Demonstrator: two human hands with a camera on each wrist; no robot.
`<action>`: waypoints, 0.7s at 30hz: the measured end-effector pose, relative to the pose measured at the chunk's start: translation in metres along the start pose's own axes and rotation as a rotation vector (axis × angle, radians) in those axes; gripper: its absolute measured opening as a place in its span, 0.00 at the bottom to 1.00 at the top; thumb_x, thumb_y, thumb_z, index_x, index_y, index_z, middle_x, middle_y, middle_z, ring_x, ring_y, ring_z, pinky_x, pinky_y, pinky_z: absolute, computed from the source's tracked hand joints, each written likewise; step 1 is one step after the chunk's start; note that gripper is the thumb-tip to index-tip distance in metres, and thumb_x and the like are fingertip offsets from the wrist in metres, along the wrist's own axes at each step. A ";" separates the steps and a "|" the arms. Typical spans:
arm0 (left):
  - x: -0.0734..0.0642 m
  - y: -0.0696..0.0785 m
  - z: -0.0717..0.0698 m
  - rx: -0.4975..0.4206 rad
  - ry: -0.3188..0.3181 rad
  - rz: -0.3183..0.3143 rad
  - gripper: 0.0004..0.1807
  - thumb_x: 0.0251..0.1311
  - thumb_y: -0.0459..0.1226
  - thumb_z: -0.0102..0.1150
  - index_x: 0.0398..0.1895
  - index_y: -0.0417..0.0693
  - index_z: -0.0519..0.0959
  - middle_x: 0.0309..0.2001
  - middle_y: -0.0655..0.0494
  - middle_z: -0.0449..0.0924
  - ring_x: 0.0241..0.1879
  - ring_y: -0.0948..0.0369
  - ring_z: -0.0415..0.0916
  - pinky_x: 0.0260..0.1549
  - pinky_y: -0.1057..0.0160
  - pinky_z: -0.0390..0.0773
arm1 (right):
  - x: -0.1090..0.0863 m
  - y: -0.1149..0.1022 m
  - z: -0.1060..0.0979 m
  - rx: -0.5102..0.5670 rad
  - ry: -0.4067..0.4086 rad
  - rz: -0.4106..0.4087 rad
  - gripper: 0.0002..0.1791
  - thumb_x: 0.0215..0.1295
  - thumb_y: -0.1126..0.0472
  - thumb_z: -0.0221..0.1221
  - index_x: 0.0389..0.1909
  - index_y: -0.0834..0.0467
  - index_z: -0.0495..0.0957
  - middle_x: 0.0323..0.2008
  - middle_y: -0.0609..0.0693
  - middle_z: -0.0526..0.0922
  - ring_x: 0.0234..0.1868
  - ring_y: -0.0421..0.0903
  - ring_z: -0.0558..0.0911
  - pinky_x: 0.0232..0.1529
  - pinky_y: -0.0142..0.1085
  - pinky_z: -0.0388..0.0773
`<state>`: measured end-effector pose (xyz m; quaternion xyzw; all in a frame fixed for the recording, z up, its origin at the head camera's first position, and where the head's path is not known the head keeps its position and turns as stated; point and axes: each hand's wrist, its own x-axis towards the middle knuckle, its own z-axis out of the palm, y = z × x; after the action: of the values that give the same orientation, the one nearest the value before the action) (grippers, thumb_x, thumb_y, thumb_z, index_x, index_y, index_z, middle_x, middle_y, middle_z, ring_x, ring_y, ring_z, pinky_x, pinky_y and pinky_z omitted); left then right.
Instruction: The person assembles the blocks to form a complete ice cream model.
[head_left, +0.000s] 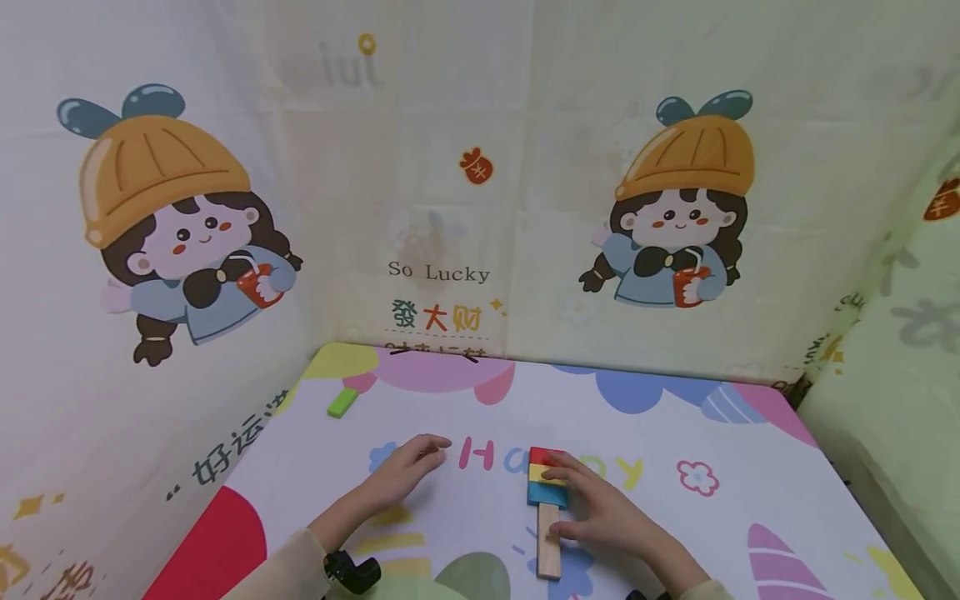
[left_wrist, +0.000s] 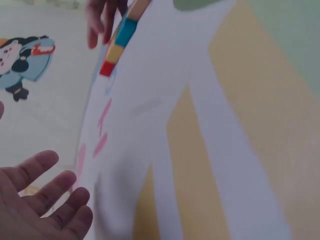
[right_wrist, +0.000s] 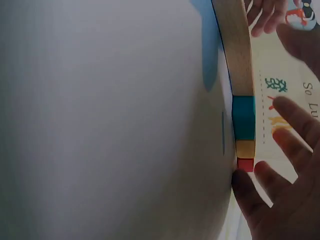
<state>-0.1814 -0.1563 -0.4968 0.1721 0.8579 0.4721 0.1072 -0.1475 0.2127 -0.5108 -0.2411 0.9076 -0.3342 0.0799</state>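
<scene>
A red block (head_left: 542, 456), a yellow block (head_left: 537, 473), a blue block (head_left: 547, 494) and a longer plain wooden block (head_left: 549, 550) lie end to end in one row on the table. Over the right side of this row is my right hand (head_left: 603, 507), fingers loosely spread and overlapping the red and yellow blocks in the head view. In the right wrist view its fingers are apart, around the red end (right_wrist: 245, 165), with nothing gripped. My left hand (head_left: 408, 471) hovers left of the row, its fingers relaxed and holding nothing.
A bright green block (head_left: 342, 403) lies at the table's far left. The tabletop (head_left: 660, 533) carries printed letters, flowers and coloured shapes. Cloth with printed cartoon figures (head_left: 678, 208) hangs behind the table and along both sides.
</scene>
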 end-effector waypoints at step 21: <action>-0.003 -0.056 -0.080 0.777 0.276 -0.100 0.31 0.67 0.45 0.59 0.66 0.33 0.73 0.69 0.29 0.67 0.70 0.34 0.65 0.67 0.33 0.68 | -0.004 -0.002 -0.005 -0.175 -0.068 -0.133 0.30 0.52 0.26 0.69 0.53 0.32 0.77 0.72 0.43 0.72 0.79 0.63 0.61 0.63 0.68 0.72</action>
<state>-0.2175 -0.2470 -0.5023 0.0929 0.9859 0.1261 -0.0590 -0.1449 0.2158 -0.5059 -0.3181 0.9121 -0.2498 0.0670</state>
